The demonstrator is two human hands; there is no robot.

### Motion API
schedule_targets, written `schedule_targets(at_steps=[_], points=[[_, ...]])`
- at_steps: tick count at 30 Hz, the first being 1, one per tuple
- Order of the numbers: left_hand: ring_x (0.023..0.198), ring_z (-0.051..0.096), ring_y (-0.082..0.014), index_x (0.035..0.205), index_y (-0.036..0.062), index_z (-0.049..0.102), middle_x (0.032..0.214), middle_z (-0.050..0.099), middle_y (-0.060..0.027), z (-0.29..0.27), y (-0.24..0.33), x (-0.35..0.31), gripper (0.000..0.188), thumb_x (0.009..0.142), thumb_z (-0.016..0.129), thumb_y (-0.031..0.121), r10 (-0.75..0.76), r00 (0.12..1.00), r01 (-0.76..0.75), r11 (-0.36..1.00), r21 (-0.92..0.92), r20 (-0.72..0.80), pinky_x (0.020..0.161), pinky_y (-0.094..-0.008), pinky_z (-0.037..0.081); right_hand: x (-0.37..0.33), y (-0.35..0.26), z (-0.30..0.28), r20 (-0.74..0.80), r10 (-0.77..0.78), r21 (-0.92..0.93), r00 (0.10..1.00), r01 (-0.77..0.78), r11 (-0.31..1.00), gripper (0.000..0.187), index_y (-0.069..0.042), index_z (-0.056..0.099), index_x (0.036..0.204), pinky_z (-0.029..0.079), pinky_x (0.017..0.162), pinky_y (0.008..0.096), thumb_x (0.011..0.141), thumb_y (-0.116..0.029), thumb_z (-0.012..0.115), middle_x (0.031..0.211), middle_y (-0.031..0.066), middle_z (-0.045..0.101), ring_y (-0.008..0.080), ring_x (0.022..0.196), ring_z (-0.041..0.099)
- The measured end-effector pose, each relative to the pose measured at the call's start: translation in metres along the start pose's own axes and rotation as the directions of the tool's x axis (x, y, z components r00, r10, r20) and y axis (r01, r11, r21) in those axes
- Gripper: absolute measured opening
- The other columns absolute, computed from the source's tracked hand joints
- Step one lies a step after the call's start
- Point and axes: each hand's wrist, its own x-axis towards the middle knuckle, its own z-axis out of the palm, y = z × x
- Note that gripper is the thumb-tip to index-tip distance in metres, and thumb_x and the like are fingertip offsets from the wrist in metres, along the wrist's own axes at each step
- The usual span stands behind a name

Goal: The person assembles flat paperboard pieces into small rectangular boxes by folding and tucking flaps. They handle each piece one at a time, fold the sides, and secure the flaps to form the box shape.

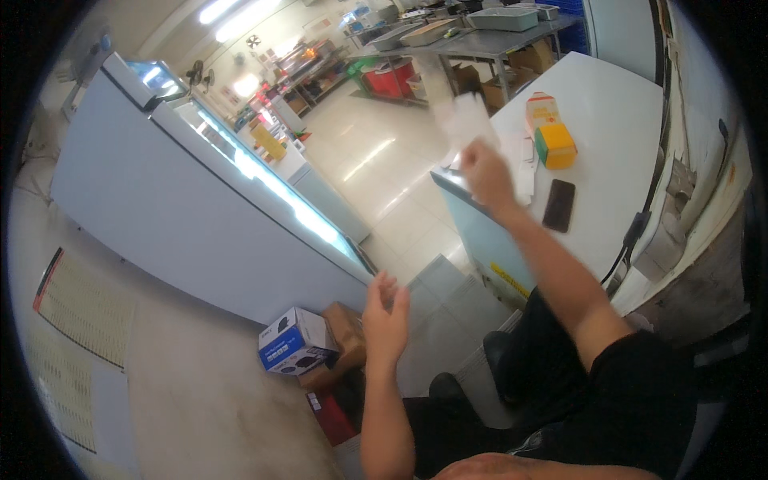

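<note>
At right of the frame, a phone (558, 206) lies on a counter (620, 108) below two packages (556, 146), with papers (525, 178) to their left and a sheet (469, 122) in the right hand (486, 174). A refrigerator (200, 216) stands at left, boxes (296, 342) at lower centre, trays (502, 19) on a table (490, 40) at top right.

Bright overall, cool white. Ceiling lights (246, 18) at upper left blown out; strip along the fridge (212, 208) edge also overexposed. Glare streaks on floor (408, 192). Dark shirt (640, 392) and trousers (544, 376) lose detail in shadow. Motion blur: right hand (484, 168) and pale paper (468, 122) smeared, paper worse. Far shelving hazy. Fisheye distortion: straight edges bow; corners black.
</note>
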Motion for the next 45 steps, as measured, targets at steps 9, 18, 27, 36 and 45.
schedule_targets(at_steps=[9, 18, 27, 36, 45], points=[[0.095, 0.071, -0.0289, 0.134, 0.0024, 0.064, 0.115, 0.073, -0.0217, 0.005, -0.009, 0.012, 0.036, 0.103, 0.065, 0.020, 0.042, 0.999, -0.042, 0.992, 0.118, 0.002, 0.083, -0.0384, 0.055, -0.193, -0.059, 0.013, 0.345, -0.517, 0.440, 0.784, 0.351, 0.826, 0.044, 0.001, 0.064, 0.130, 0.050, 0.106, 0.0471, 0.090, -0.010, 0.077, 0.132, 0.0236, 0.064, 0.0407, 0.118, 0.064], [0.092, 0.071, -0.0352, 0.105, 0.0032, 0.077, 0.101, 0.076, -0.0168, -0.020, 0.001, 0.001, 0.019, 0.098, 0.072, 0.020, 0.262, 0.965, -0.240, 0.836, 0.494, 0.025, 0.082, -0.0393, 0.054, -0.142, -0.045, -0.011, 0.655, -0.218, 0.386, 0.724, -0.071, 0.920, 0.025, 0.000, 0.068, 0.113, 0.052, 0.088, 0.0492, 0.103, -0.022, 0.064, 0.099, 0.0263, 0.071, 0.0465, 0.098, 0.067], [0.116, 0.062, -0.0257, 0.128, -0.0008, 0.058, 0.124, 0.062, -0.0164, 0.053, 0.008, 0.000, 0.039, 0.103, 0.068, 0.027, 0.006, 0.989, 0.003, 0.998, 0.064, -0.145, 0.094, -0.0397, 0.053, -0.156, -0.072, -0.016, 0.425, -0.011, 0.336, 0.905, -0.146, 0.931, 0.025, -0.001, 0.067, 0.117, 0.052, 0.093, 0.0505, 0.101, -0.020, 0.064, 0.105, 0.0230, 0.072, 0.0452, 0.103, 0.066], [0.105, 0.065, -0.0180, 0.124, -0.0005, 0.055, 0.118, 0.063, -0.0111, 0.058, 0.022, 0.003, 0.031, 0.111, 0.055, 0.027, -0.181, 0.961, 0.070, 0.890, -0.451, -0.208, 0.087, -0.0343, 0.057, -0.160, -0.066, -0.012, 0.437, -0.282, 0.384, 0.854, 0.106, 0.917, 0.033, -0.003, 0.068, 0.127, 0.053, 0.098, 0.0453, 0.095, -0.008, 0.066, 0.117, 0.0193, 0.075, 0.0361, 0.108, 0.070], [0.085, 0.066, -0.0237, 0.100, -0.0016, 0.067, 0.094, 0.068, -0.0121, 0.048, 0.014, 0.005, 0.010, 0.102, 0.067, 0.008, 0.426, 0.846, -0.289, 0.872, 0.396, -0.321, 0.077, -0.0347, 0.052, -0.155, -0.075, -0.020, 0.531, 0.173, 0.510, 0.830, -0.476, 0.717, 0.021, 0.003, 0.075, 0.115, 0.059, 0.082, 0.0326, 0.099, -0.010, 0.073, 0.099, 0.0172, 0.078, 0.0212, 0.087, 0.075]])
